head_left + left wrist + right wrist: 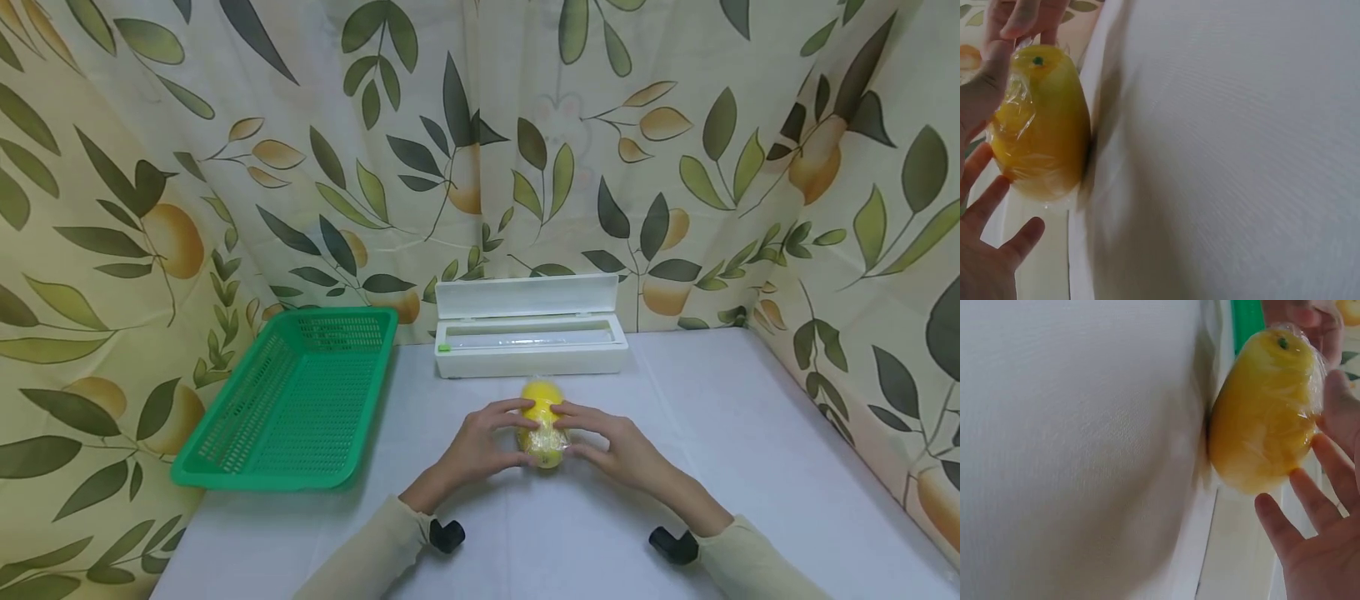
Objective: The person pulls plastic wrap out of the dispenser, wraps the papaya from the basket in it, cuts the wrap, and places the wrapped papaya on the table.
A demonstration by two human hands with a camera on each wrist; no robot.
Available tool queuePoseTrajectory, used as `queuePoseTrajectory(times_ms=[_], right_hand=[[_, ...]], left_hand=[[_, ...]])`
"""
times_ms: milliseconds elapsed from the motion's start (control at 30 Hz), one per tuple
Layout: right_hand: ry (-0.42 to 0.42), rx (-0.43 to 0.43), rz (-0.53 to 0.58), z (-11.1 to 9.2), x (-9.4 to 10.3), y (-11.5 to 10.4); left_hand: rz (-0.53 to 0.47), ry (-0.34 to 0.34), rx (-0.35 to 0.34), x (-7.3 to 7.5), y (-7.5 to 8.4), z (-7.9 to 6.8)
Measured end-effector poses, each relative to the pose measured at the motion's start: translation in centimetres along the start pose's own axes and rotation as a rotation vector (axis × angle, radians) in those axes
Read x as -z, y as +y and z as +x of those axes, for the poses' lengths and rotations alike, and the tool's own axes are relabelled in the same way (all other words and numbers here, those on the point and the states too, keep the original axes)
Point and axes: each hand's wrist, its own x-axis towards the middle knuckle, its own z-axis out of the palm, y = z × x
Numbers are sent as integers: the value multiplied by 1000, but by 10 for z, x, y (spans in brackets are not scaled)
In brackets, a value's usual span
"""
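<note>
A yellow fruit (pixel 543 417) wrapped in clear, shiny cling film lies on the white tablecloth between both hands. A small green stem spot shows at the fruit's near end in both wrist views, where the wrapped fruit (pixel 1047 125) looks long and rounded. From the left side, my left hand (pixel 483 440) touches the film with spread fingertips, its thumb near the closer end. Opposite it, my right hand (pixel 618 442) rests its fingertips on the right side. In the right wrist view, that hand's fingers (pixel 1316 500) are spread and fairly straight against the wrapped fruit (pixel 1266 412).
Behind the fruit stands a white cling-film dispenser (pixel 532 363), its lid raised, with a film roll inside and a green slider at its left end. A green plastic basket (pixel 360 467) with perforated walls sits to the left. Leaf-patterned curtains (pixel 540 167) surround the table.
</note>
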Motion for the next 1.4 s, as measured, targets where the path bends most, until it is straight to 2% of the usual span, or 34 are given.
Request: queuePoseTrajectory(times_ms=[133, 300, 500, 700, 967, 1200, 1400], right_hand=[[3, 6, -7, 2, 1, 3], [68, -30, -3, 6, -4, 5], [113, -83, 33, 12, -7, 5], [109, -115, 64, 16, -9, 4], [93, -143, 94, 15, -12, 4], [79, -234, 131, 17, -14, 5], [101, -253, 157, 18, -15, 6]], left_hand=[[5, -17, -26, 0, -6, 1], [-48, 39, -42, -2, -12, 6], [-124, 69, -16, -4, -14, 11], [-150, 76, 7, -2, -14, 10], [-129, 64, 18, -2, -13, 11], [-162, 56, 87, -2, -13, 13], [-177, 52, 159, -2, -12, 14]])
